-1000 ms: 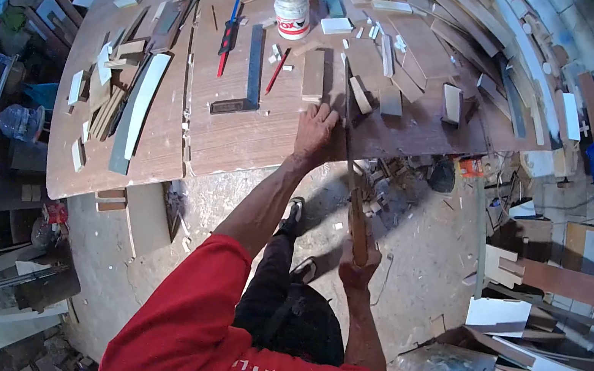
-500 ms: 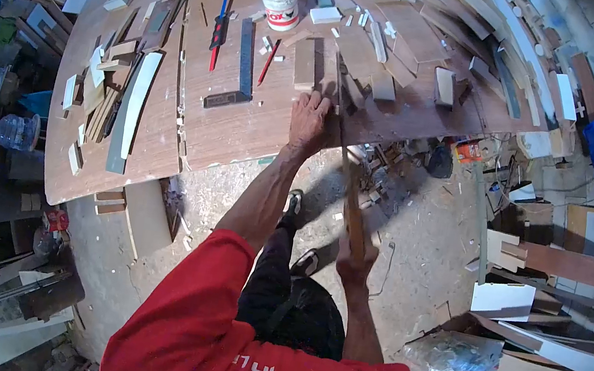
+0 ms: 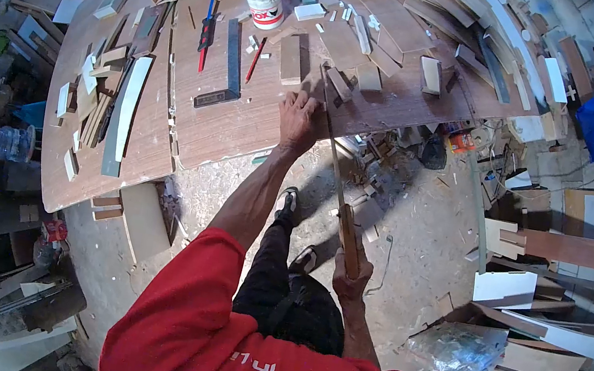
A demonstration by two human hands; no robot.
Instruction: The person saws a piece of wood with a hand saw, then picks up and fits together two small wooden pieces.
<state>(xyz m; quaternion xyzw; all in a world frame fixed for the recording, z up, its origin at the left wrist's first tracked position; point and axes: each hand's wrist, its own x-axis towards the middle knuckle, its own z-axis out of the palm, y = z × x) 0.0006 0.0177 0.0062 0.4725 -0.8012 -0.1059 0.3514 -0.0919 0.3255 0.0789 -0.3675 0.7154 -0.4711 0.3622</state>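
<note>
My right hand [image 3: 353,272] is wrapped round the wooden handle of a handsaw [image 3: 349,239], low in front of the table. The saw's thin blade runs up over the table edge, close along the right side of my left hand. My left hand [image 3: 297,120] presses down at that edge with its fingers curled; what lies under them is hidden. Just beyond its fingertips rests a rectangular wooden block [image 3: 290,62]. A small wood piece [image 3: 339,84] lies right of the blade's far end.
On the table [image 3: 235,134] are a black square [image 3: 231,60], a red pencil [image 3: 256,60], a red-and-black tool [image 3: 206,30] and a white tub [image 3: 263,8] holding sticks. Curved wooden strips are piled at the far right. Offcuts [image 3: 374,159] litter the floor below the edge.
My right hand and the saw have come slightly back toward my body. My left hand keeps its place at the table edge. The whole view has shifted a little.
</note>
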